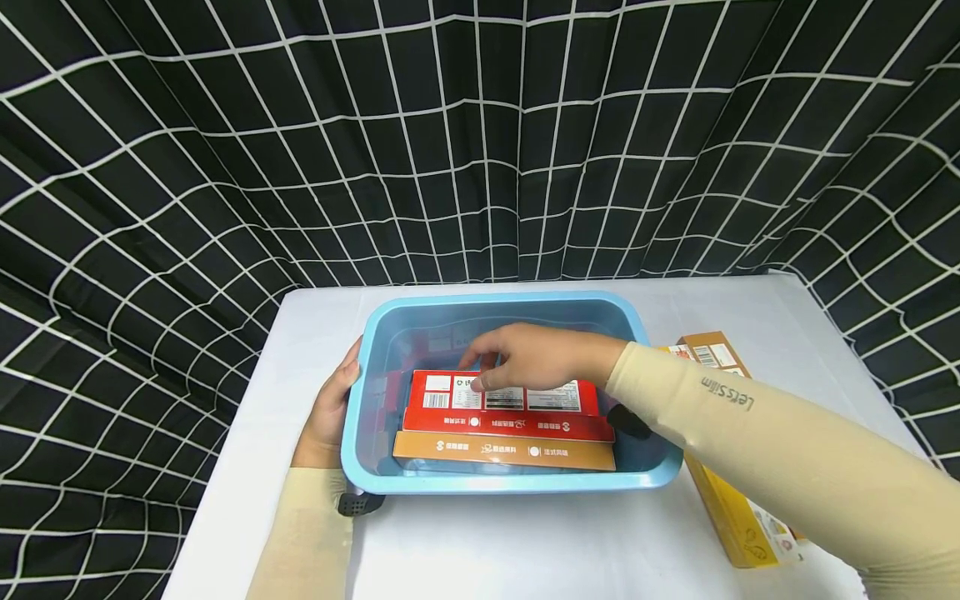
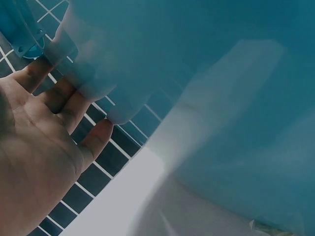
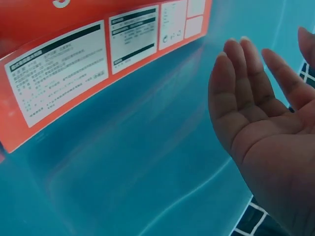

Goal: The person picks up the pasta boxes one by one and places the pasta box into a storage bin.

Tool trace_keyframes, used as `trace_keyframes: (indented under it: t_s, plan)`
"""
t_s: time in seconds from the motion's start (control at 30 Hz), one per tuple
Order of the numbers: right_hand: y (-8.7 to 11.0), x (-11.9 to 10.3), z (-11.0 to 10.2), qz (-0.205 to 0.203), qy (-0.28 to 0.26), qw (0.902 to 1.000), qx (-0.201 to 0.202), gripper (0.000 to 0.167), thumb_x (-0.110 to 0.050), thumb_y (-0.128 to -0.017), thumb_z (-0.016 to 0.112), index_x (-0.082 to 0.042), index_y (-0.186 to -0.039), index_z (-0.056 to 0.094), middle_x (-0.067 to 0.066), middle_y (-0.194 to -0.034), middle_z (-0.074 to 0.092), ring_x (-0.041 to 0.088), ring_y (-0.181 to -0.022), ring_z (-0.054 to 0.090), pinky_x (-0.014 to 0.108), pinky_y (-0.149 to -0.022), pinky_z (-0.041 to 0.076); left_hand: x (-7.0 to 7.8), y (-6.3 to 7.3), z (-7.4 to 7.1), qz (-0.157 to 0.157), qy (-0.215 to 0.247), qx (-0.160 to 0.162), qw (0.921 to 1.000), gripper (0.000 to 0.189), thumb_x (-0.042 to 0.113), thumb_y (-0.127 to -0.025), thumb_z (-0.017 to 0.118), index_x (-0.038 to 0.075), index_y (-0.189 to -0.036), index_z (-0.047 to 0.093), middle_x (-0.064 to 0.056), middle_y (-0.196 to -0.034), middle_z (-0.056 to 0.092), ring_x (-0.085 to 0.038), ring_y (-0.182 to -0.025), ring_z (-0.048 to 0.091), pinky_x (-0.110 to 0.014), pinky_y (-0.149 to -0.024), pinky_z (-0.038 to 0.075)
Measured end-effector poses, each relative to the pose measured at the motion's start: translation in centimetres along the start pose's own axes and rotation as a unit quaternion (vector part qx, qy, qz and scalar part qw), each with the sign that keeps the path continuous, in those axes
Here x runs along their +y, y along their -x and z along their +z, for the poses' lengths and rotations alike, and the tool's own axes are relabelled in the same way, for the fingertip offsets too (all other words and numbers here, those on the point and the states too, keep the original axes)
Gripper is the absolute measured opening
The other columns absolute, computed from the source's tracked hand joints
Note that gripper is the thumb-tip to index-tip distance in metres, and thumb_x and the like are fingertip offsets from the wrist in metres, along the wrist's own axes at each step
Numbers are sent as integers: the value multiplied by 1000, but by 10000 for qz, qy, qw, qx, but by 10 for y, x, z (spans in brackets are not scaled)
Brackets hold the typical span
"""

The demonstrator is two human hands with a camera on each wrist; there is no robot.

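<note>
A light blue plastic bin stands on the white table. Inside it a red box with white label panels lies beside an orange-brown box, which is nearer the front wall. My right hand hovers above the red box with relaxed, slightly bent fingers. In the right wrist view that hand holds nothing and is apart from the red box. At the bin's left side is my left hand. The left wrist view shows its fairly straight fingers touching the bin's outer wall.
Right of the bin, partly under my right forearm, lie a yellow box and a brown box with a white label. Black curtains with white grid lines enclose the table at the back and sides.
</note>
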State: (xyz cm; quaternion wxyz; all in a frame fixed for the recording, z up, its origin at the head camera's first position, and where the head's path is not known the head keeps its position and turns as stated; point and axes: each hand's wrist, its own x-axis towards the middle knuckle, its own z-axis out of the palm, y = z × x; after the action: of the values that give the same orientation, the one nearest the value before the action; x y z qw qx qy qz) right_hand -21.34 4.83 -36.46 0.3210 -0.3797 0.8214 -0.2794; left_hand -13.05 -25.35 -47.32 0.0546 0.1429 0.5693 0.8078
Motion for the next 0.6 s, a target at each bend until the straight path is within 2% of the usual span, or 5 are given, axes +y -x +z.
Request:
trace_keyframes:
  t_s: [0.33, 0.47, 0.6]
  plan:
    - [8, -1, -7, -125, -754, 9968, 240, 44, -28, -105, 74, -10, -145, 68, -1, -117, 71, 23, -107, 67, 39, -90, 58, 0, 1, 0, -3, -20, -52, 10000, 69, 35, -110, 34, 15, -175, 23, -12, -177, 27, -28, -161, 23, -39, -126, 26]
    - [10, -1, -7, -108, -929, 9951, 313, 43, -29, -106, 71, -11, -145, 68, 1, -118, 71, 24, -108, 67, 41, -91, 58, 0, 1, 0, 8, -64, -55, 10000, 69, 35, -110, 34, 14, -175, 22, -12, -177, 27, -28, -161, 23, -39, -126, 26]
    - [12, -4, -7, -113, -1013, 9939, 420, 40, -29, -107, 69, -12, -144, 69, 2, -129, 71, 27, -112, 69, 42, -94, 58, -1, 1, 0, 52, -77, -43, 9999, 68, 35, -110, 33, 14, -175, 24, -12, -176, 29, -28, -161, 24, -40, -125, 26]
